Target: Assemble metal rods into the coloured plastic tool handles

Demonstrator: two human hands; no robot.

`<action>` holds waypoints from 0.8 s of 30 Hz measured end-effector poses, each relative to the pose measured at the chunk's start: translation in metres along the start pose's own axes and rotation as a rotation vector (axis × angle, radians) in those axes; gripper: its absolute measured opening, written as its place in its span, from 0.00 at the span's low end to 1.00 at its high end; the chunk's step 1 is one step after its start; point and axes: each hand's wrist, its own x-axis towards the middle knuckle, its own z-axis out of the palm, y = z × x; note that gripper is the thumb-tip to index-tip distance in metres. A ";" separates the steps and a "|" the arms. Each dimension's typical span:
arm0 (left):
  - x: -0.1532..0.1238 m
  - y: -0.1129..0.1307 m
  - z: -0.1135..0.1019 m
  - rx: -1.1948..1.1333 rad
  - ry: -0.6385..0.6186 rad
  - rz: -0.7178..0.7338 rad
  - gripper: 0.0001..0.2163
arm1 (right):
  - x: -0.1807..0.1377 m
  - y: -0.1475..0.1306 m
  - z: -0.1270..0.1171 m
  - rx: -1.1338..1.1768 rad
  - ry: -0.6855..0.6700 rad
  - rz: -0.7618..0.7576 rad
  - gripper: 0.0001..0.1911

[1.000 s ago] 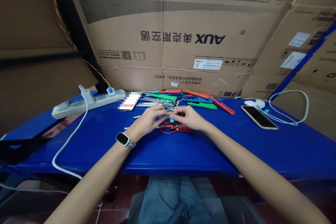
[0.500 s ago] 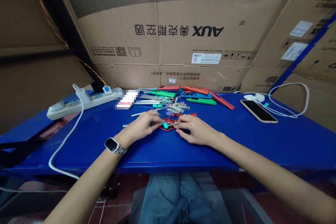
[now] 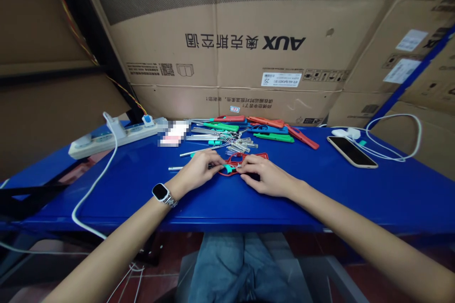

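Observation:
My left hand point(image 3: 199, 169) and my right hand point(image 3: 262, 173) meet over a red plastic handle piece point(image 3: 249, 157) lying on the blue table point(image 3: 320, 189). Left fingers pinch a small teal part point(image 3: 227, 168) at the red piece's near end. My right hand's fingers curl down and press on the red piece. A smartwatch point(image 3: 160, 192) is on my left wrist. Thin metal rods point(image 3: 185, 153) lie just left of my left hand.
Behind the hands lie several red, green and blue tool handles point(image 3: 265, 131) and small clear parts point(image 3: 241, 144). A power strip point(image 3: 117, 136) with a white cable is at far left. A phone point(image 3: 351, 151) and white charger cable lie right. Cardboard boxes point(image 3: 227, 42) wall the back.
Both hands came down from pinching in the air onto the red piece on the table, then stayed there; the view shifted slightly.

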 end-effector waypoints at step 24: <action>-0.012 -0.002 -0.002 0.126 -0.129 0.149 0.08 | 0.043 -0.027 0.019 -0.213 0.050 0.402 0.06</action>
